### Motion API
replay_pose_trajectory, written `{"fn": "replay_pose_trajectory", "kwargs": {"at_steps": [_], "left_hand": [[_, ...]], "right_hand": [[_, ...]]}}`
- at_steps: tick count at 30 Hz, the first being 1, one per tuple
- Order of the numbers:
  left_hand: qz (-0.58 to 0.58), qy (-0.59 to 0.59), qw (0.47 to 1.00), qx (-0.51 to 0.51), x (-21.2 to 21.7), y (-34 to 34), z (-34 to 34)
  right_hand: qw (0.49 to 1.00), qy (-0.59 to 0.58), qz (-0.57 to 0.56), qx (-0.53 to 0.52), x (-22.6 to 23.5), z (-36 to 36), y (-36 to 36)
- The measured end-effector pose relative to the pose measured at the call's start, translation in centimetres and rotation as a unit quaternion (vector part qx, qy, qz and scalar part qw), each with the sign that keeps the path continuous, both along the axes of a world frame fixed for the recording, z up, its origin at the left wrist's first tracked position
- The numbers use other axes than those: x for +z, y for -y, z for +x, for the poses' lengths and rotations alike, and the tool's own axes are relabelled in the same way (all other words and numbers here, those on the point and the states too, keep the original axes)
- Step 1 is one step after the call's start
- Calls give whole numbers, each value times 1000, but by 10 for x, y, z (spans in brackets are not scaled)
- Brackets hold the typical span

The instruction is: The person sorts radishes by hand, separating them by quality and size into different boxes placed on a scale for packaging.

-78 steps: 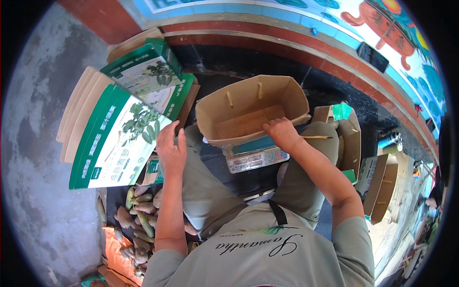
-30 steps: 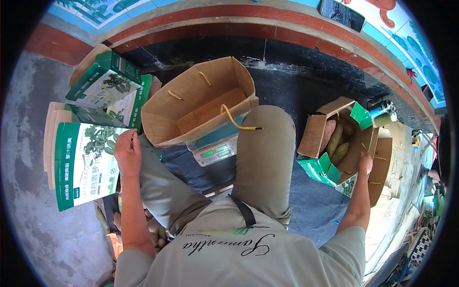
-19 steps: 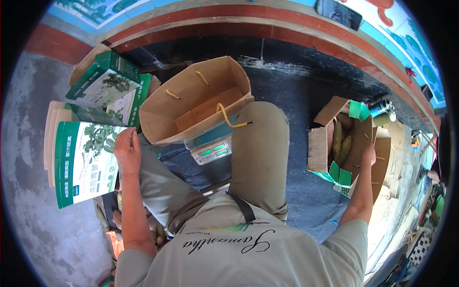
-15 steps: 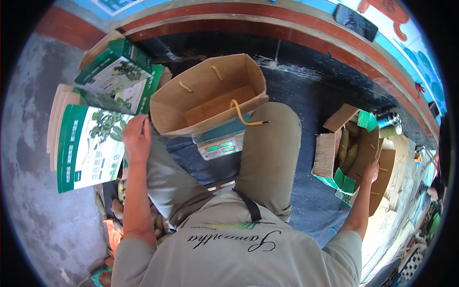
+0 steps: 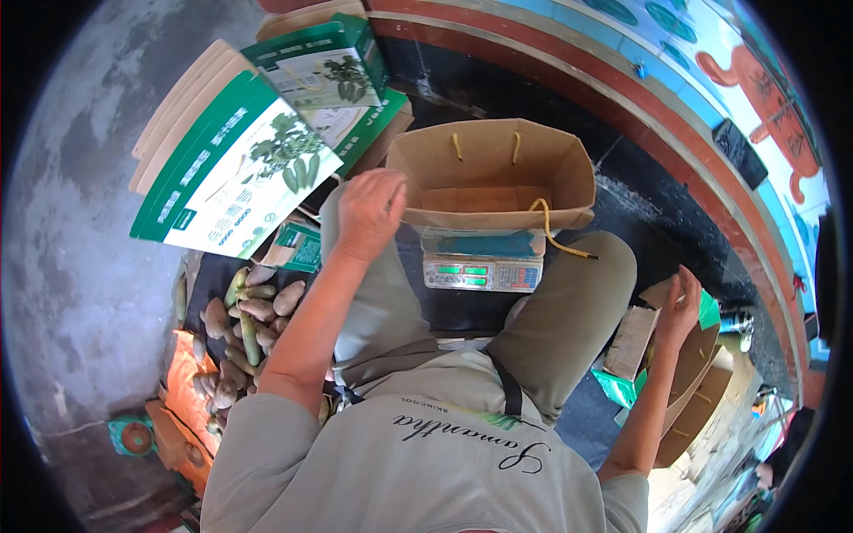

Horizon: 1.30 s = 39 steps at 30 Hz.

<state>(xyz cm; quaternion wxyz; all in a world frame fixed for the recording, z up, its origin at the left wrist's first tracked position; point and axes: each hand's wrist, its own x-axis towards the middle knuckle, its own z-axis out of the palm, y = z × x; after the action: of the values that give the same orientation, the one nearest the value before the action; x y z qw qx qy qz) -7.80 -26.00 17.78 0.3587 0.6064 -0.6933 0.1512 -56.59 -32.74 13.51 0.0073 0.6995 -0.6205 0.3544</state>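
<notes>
sunlit grey concrete floor (image 5: 80, 293)

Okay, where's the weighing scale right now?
In the head view the weighing scale sits on the ground between the person's knees, just below the open brown paper bag and to the right of the left hand.

Your left hand (image 5: 369, 213) has the open paper bag (image 5: 493, 173) at three o'clock, its mouth unobstructed. Green cartons (image 5: 240, 169) crowd nine to twelve o'clock; your knees flank the scale (image 5: 482, 266).
</notes>
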Motion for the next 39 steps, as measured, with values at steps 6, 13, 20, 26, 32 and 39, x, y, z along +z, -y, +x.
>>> {"fn": "replay_pose_trajectory", "kwargs": {"at_steps": [6,13,20,26,32,39], "left_hand": [[-16,-29,999,12,-11,-35,2],[-24,-68,997,36,-8,-53,8],[-52,-86,994,53,-13,-54,10],[-68,-111,991,44,-16,-56,9],[-93,-245,954,142,-17,-84,31],[-2,-356,878,319,-113,-157,92]], "right_hand": [[971,28,-21,237,62,136,1],[946,-42,44,318,34,199,4],[943,-108,41,313,-3,208,1],[940,-130,4,314,-13,216,7],[930,-146,6,338,-17,228,11],[914,-197,4,356,-24,236,18]]}}
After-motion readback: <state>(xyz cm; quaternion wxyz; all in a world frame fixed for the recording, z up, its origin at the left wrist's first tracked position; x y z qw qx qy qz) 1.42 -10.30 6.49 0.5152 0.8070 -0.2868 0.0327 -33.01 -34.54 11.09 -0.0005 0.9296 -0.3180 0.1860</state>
